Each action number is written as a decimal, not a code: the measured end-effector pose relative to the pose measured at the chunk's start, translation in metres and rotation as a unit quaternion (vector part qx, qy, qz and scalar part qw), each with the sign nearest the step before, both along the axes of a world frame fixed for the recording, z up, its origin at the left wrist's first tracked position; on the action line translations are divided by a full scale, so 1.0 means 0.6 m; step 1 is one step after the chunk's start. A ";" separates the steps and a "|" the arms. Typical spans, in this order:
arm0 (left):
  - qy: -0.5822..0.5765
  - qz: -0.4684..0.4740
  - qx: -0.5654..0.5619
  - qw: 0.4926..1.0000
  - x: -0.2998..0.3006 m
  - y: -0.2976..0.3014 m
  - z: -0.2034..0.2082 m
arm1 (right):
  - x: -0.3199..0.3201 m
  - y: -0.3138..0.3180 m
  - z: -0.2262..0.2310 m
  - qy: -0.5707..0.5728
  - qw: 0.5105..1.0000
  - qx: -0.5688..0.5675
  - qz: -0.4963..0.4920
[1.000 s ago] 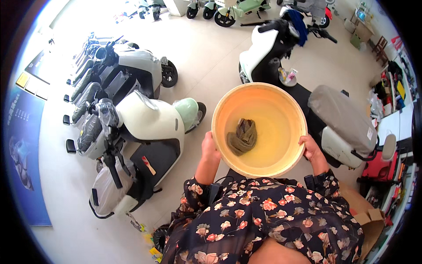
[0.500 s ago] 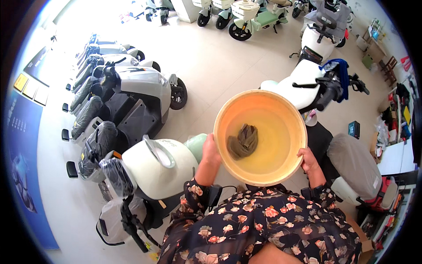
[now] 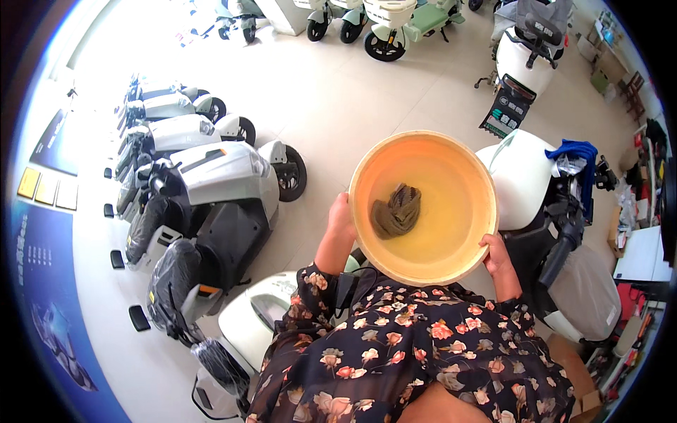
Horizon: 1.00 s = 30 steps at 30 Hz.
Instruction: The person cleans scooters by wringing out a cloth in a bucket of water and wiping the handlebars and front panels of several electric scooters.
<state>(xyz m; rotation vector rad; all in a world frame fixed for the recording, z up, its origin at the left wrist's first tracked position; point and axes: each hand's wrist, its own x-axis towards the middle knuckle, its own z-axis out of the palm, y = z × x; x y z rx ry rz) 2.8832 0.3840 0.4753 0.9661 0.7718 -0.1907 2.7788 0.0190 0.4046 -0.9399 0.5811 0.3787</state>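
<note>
A round orange plastic basin (image 3: 457,163) is held out in front of my body, with shallow, cloudy yellowish liquid in it. Lying crumpled in the liquid, left of the basin's middle, is a wet brown-grey rag (image 3: 396,211). My left hand (image 3: 343,217) grips the left side of the rim, its fingers mostly hidden behind the wall. At the lower right, my right hand (image 3: 498,255) clasps the rim with the thumb over the edge.
Several grey-white scooters (image 3: 218,169) stand in a row at left. A cream scooter (image 3: 257,303) is close by my left arm. Right of the basin stands a white scooter (image 3: 520,183) with a blue cloth (image 3: 575,150) on its handlebar. More scooters (image 3: 423,20) line the back.
The scooters on both sides have shifted in view, the near cream one sliding lower, as I move forward across the floor. Both hands keep hold of the basin.
</note>
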 end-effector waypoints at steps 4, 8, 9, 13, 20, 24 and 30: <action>0.024 -0.050 -0.017 0.998 0.116 -0.028 -0.050 | 0.066 -0.014 -0.020 0.027 0.998 -0.026 -0.058; -0.015 -0.233 0.060 0.970 0.355 0.019 -0.109 | 0.214 0.052 -0.030 0.003 0.990 -0.036 -0.134; 0.005 -0.208 0.012 0.978 0.411 0.013 -0.112 | 0.249 0.064 -0.035 0.000 0.987 -0.047 -0.154; 0.025 -0.260 -0.009 0.965 0.550 0.013 -0.141 | 0.336 0.111 -0.017 0.024 0.973 -0.087 -0.212; -0.121 -0.513 0.221 0.820 0.862 0.048 -0.066 | 0.589 0.216 -0.002 0.066 0.949 -0.074 -0.300; -0.164 -0.494 0.161 0.838 0.928 0.100 -0.213 | 0.633 0.233 0.004 0.095 0.947 -0.099 -0.291; -0.049 -0.362 0.048 0.930 1.018 0.121 -0.193 | 0.746 0.222 -0.022 0.077 0.953 -0.110 -0.272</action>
